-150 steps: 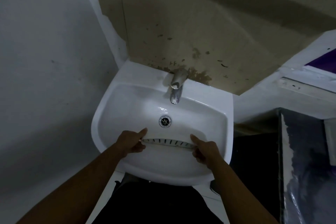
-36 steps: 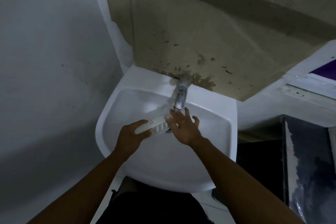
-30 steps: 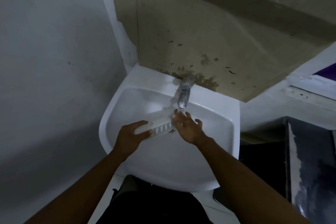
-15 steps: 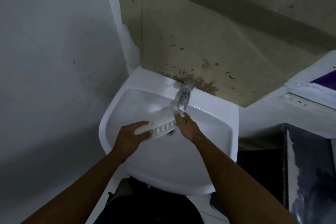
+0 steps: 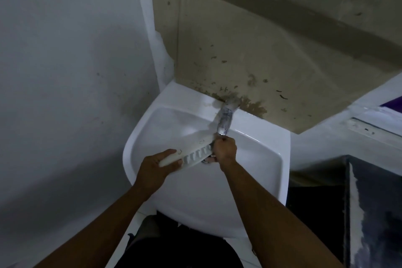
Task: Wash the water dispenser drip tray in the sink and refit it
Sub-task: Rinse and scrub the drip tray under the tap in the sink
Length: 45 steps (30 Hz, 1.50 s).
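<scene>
Both hands are closed on the drip tray (image 5: 191, 152) over the basin of the sink (image 5: 256, 172). From the bottom edge of the frame two bare forearms reach up and inward, above dark clothing and a strip of pale floor below the sink's front rim. Left hand (image 5: 157, 164) grips the nearer, lower end of the tray, thumb laid along its top edge and fingers curled under it. Right hand (image 5: 225, 150) is wrapped around the farther, higher end, its fingers folded tight so the tray's tip is hidden. Between the two hands the white tray runs tilted, rising toward the far right, with its row of slots turned toward the camera. Its raised end sits just beneath the mouth of the metal tap (image 5: 226, 119), which stands on the sink's back ledge; whether water is running cannot be told in the dim light. Behind the tap a stained, spotted cardboard sheet (image 5: 250, 50) covers the wall, its lower edge meeting the ledge. A plain grey wall (image 5: 65, 72) fills the left side.
</scene>
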### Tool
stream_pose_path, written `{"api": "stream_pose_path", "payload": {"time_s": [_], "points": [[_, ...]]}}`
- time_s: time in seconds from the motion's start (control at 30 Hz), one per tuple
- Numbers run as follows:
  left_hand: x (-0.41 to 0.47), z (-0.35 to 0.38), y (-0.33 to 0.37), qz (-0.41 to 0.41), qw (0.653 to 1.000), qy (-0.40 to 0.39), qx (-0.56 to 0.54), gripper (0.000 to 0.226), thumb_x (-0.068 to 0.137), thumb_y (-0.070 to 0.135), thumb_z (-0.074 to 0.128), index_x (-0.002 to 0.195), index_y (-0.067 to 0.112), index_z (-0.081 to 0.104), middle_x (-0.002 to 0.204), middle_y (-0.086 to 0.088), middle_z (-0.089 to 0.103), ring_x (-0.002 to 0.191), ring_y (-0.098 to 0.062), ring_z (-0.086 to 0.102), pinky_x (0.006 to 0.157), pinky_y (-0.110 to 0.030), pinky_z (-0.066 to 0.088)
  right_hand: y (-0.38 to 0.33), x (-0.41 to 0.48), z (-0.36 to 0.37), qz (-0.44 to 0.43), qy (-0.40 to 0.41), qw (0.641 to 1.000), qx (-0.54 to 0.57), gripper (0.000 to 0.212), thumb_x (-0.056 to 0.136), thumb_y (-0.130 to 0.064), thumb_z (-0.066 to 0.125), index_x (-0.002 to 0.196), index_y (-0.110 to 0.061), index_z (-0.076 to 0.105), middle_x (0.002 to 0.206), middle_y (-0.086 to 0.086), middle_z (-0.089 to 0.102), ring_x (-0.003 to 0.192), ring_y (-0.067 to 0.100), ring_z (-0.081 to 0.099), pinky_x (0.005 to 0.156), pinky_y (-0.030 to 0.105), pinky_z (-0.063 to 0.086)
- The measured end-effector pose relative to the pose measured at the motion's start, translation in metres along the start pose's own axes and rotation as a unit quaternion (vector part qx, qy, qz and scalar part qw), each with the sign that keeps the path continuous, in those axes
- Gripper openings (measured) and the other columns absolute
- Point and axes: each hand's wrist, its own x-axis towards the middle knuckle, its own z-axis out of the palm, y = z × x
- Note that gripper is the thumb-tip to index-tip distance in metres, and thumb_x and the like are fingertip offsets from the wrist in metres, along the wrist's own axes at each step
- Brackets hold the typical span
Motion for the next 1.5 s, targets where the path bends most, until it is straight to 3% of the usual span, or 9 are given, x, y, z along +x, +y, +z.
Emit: {"api": "stream_pose_path", "payload": {"time_s": [0.13, 0.27, 0.4, 0.57, 0.67, 0.93, 1.2, 1.4, 1.5], "points": [[0.001, -0.005, -0.001, -0.005, 1.0, 0.013, 0.004, 0.035, 0.071, 0.016, 0.081, 0.103, 0.024, 0.071, 0.096, 0.018, 0.068, 0.079, 0.017, 0.062, 0.066, 0.001, 0.043, 0.001, 0.0, 0.006, -0.018, -0.099, 0.994, -0.041, 0.062, 0.076, -0.051, 0.072, 0.124, -0.013, 0.059, 0.111, 0.011, 0.069, 0.099, 0.028, 0.069, 0.089, 0.049, 0.057], [0.004, -0.007, -0.002, -0.017, 1.0, 0.004, -0.004, 0.031, 0.071, 0.013, 0.081, 0.1, 0.022, 0.072, 0.085, 0.02, 0.072, 0.076, 0.011, 0.065, 0.063, -0.004, 0.047, 0.007, 0.006, -0.001, 0.017, -0.043, 0.999, -0.016, 0.028, 0.086, -0.041, 0.065, 0.092, -0.015, 0.072, 0.103, 0.016, 0.072, 0.086, 0.033, 0.072, 0.072, 0.051, 0.061], [0.011, -0.004, 0.001, -0.033, 0.998, 0.026, -0.037, 0.025, 0.077, 0.014, 0.077, 0.101, 0.018, 0.071, 0.091, 0.004, 0.072, 0.074, -0.004, 0.07, 0.058, -0.019, 0.056, 0.01, 0.01, -0.014, 0.05, -0.032, 0.997, 0.056, 0.039, 0.098, -0.04, 0.048, 0.088, -0.008, 0.069, 0.087, 0.016, 0.07, 0.064, 0.028, 0.071, 0.054, 0.038, 0.06], [0.034, 0.002, 0.007, -0.025, 0.999, 0.04, 0.009, 0.006, 0.082, 0.022, 0.073, 0.087, 0.02, 0.074, 0.089, -0.002, 0.072, 0.074, -0.017, 0.069, 0.054, -0.029, 0.058, 0.015, 0.013, -0.036, 0.099, -0.145, 0.97, 0.166, 0.026, 0.099, -0.031, 0.05, 0.103, -0.009, 0.062, 0.063, 0.001, 0.064, 0.049, 0.01, 0.059, 0.068, 0.033, 0.058], [0.051, 0.013, 0.01, -0.02, 0.99, 0.056, 0.131, 0.018, 0.087, 0.022, 0.066, 0.097, 0.009, 0.071, 0.103, -0.009, 0.066, 0.088, -0.025, 0.066, 0.068, -0.036, 0.059, 0.018, 0.011, -0.049, 0.109, -0.163, 0.961, 0.194, 0.018, 0.096, -0.025, 0.057, 0.102, -0.009, 0.063, 0.093, 0.01, 0.07, 0.073, 0.021, 0.072, 0.071, 0.036, 0.06], [0.065, 0.064, 0.014, -0.084, 0.92, 0.021, 0.383, 0.057, 0.096, 0.053, 0.032, 0.116, 0.01, 0.063, 0.123, -0.013, 0.057, 0.121, -0.035, 0.049, 0.101, -0.05, 0.04, 0.01, 0.004, -0.062, 0.082, -0.107, 0.968, 0.213, 0.025, 0.094, -0.026, 0.06, 0.102, -0.002, 0.061, 0.098, 0.016, 0.066, 0.082, 0.025, 0.072, 0.069, 0.035, 0.062], [0.058, 0.144, 0.014, -0.069, 0.948, -0.005, 0.311, 0.112, 0.077, 0.073, 0.05, 0.151, 0.003, 0.003, 0.157, -0.023, -0.017, 0.145, -0.035, -0.019, 0.118, -0.052, 0.001, 0.016, -0.008, -0.075, 0.143, -0.119, 0.926, 0.327, 0.019, 0.096, -0.011, 0.051, 0.106, 0.002, 0.061, 0.1, 0.024, 0.072, 0.089, 0.034, 0.072, 0.073, 0.039, 0.062], [0.05, 0.171, 0.019, 0.002, 0.954, 0.017, 0.299, 0.087, 0.095, 0.054, 0.034, 0.148, -0.002, -0.006, 0.157, -0.023, -0.018, 0.146, -0.032, -0.018, 0.117, -0.043, -0.009, 0.011, -0.012, -0.064, 0.168, -0.199, 0.897, 0.357, 0.032, 0.087, -0.009, 0.045, 0.073, -0.007, 0.074, 0.094, 0.015, 0.075, 0.085, 0.025, 0.073, 0.075, 0.036, 0.06], [0.055, 0.164, 0.022, 0.04, 0.953, 0.02, 0.299, 0.079, 0.098, 0.047, 0.031, 0.148, -0.004, -0.003, 0.158, -0.023, -0.012, 0.147, -0.032, -0.014, 0.118, -0.04, -0.008, 0.005, -0.009, -0.062, 0.169, -0.209, 0.9, 0.343, 0.027, 0.091, -0.016, 0.053, 0.108, -0.004, 0.07, 0.111, 0.018, 0.071, 0.096, 0.028, 0.068, 0.089, 0.041, 0.055]]}}
